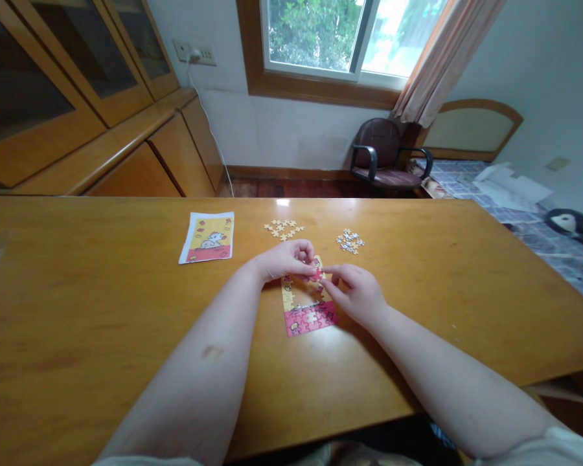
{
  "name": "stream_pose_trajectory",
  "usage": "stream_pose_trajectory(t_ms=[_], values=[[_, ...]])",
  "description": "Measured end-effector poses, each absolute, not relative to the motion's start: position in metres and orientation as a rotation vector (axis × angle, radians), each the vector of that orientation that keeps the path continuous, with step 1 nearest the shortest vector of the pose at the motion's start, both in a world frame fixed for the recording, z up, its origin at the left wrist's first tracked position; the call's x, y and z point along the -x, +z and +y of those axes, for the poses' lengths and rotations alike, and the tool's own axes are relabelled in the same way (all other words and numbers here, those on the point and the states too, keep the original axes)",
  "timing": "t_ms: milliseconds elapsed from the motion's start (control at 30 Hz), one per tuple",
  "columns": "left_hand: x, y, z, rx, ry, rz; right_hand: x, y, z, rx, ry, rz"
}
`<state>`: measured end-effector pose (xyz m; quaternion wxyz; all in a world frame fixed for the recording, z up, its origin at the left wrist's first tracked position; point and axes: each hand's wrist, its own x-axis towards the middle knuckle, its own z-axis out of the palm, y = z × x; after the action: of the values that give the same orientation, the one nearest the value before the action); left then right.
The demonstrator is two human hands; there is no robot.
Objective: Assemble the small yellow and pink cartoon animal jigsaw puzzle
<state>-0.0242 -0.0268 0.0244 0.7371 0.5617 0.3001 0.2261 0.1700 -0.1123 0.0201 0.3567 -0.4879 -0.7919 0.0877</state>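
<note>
A pink-red jigsaw piece (317, 276) is held up above the partly assembled jigsaw puzzle (311, 322). My left hand (290, 259) has its fingers curled, and its thumb and forefinger pinch the piece from the left. From the right, my right hand (357, 292) brings its thumb and forefinger to the piece's edge, seemingly gripping it too. The puzzle has a pink lower part, yellow sides and a gap in its middle; my hands hide some of its upper part.
Loose yellow pieces (282, 228) lie beyond my left hand, and a pile of mostly white pieces (350, 241) lies beyond my right. A printed reference picture (208, 238) rests to the left on the wooden table (126, 291). An armchair (379, 152) stands past the far edge.
</note>
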Motion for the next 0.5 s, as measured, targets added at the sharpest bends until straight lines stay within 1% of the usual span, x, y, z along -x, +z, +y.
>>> stream_pose_trajectory(t_ms=[100,200,300,367,500], values=[[0.025,0.027,-0.026,-1.261,0.51,0.648,-0.171,0.022,-0.114,1.307,0.284,-2.037],[0.028,0.027,-0.021,-1.257,0.643,0.743,-0.173,0.026,-0.117,1.293,0.39,-2.133],[0.031,0.021,-0.014,-1.297,0.866,1.011,-0.175,0.031,-0.122,1.25,0.506,-2.319],[0.033,0.017,-0.01,-1.429,0.989,1.241,-0.175,0.033,-0.126,1.215,0.549,-2.428],[0.035,0.012,-0.006,-1.613,1.042,1.462,-0.173,0.035,-0.132,1.182,0.577,-2.537]])
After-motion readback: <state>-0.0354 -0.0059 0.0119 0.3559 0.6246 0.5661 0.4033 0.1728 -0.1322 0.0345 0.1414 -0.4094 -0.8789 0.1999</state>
